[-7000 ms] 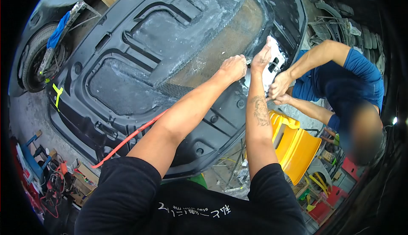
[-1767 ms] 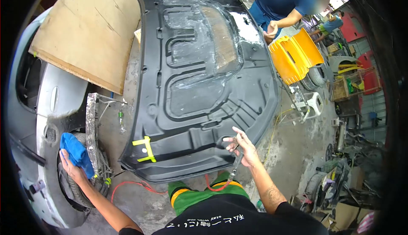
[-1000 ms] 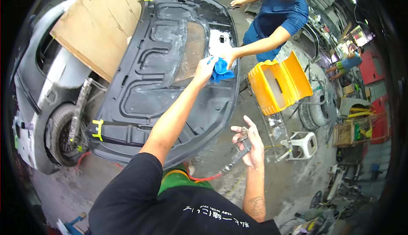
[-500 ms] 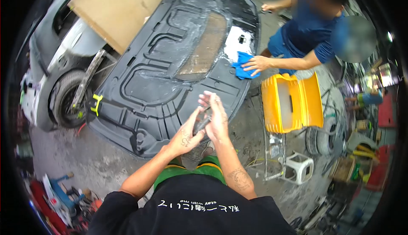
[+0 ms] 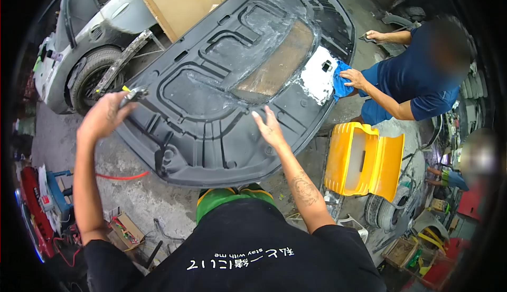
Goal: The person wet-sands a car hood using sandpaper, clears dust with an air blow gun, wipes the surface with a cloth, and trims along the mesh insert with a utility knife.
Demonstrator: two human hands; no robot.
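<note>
Before me lies a big dark grey car hood [image 5: 195,128], ribbed on this side, with a brown mesh panel [image 5: 280,62] and a white patch [image 5: 315,79]. My left hand [image 5: 103,116] is closed on a small crumpled grey piece [image 5: 134,96], near the hood's left edge; its exact kind is not clear. My right hand [image 5: 270,127] is held over the hood's near part, fingers spread and nothing in it. I cannot tell whether it touches the surface. A co-worker's hand [image 5: 355,79] presses a blue cloth [image 5: 342,80] at the white patch's edge.
The co-worker [image 5: 422,75] stands at the hood's right side, a small dark tool in the other hand. A yellow plastic piece [image 5: 364,160] stands at the right, near tyres [image 5: 388,207]. Left are a car body with a wheel [image 5: 97,75], a cardboard sheet [image 5: 185,1] and a red hose [image 5: 121,176].
My hands were together at the hood's near edge around the grey piece. They have parted: the left went far left with it, the right opened over the hood. The co-worker's cloth shifted slightly.
</note>
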